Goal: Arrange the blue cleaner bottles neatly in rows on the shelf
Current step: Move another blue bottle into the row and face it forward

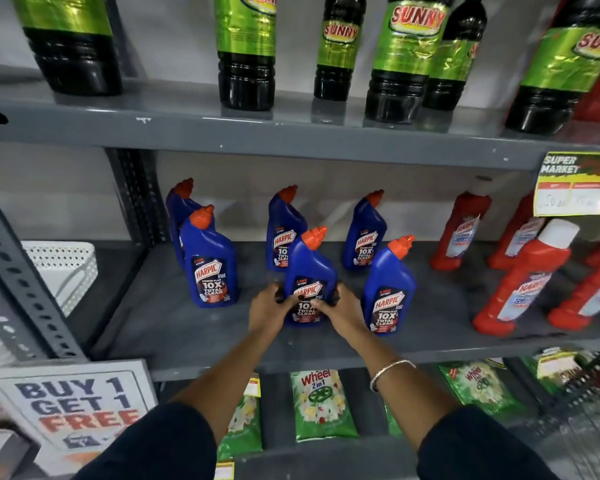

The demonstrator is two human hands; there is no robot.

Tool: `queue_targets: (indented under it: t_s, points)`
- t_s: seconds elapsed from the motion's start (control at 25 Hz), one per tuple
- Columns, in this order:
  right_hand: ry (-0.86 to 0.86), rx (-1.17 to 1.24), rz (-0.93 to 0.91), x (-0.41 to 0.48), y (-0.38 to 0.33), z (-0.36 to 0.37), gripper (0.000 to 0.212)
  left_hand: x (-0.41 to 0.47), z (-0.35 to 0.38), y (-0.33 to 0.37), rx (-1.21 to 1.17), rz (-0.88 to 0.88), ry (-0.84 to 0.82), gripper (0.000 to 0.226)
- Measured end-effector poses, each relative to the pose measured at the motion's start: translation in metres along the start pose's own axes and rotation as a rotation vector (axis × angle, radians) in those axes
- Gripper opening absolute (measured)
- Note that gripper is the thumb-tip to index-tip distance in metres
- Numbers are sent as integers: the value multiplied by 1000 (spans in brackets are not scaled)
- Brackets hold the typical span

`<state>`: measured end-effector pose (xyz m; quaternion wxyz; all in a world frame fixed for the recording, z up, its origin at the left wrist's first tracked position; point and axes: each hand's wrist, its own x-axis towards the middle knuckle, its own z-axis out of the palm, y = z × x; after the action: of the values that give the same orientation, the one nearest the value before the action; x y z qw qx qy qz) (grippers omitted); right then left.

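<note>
Several blue cleaner bottles with orange caps stand upright on the grey middle shelf [187, 327]. The front middle bottle [310, 268] is gripped low on both sides by my left hand [269, 310] and my right hand [340, 311]. To its left stands a front bottle [210, 261] with another bottle [179, 206] close behind it. A front right bottle [390, 289] stands beside my right hand. Two more blue bottles [284, 226] [364, 230] stand in the back row.
Red cleaner bottles [520, 282] crowd the shelf's right end. Dark bottles with green labels [406, 57] line the upper shelf. A white perforated basket [63, 268] sits left of the grey upright post. Green detergent packets [321, 403] lie on the lower shelf, by a promotion sign [73, 407].
</note>
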<state>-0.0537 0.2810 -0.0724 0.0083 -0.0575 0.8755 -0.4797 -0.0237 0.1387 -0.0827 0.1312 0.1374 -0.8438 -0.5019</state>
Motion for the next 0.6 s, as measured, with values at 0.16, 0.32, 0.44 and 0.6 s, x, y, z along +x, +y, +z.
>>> queue_targets:
  t_s: [0.16,0.32,0.44,0.6]
  points:
    - [-10,-46,-28,-21,5,-8,46,-25,1,4,-3,-17,32,28]
    - [-21,-65,-25,-36,1,-16,47,-42,4,13,26,-50,45,34]
    - [61,-19,6,-53,0,-13,41,-54,-2,13,-31,-84,126,46]
    - [29,-99,17,-76,-7,13,31,-65,-31,-6,-76,-65,362,43]
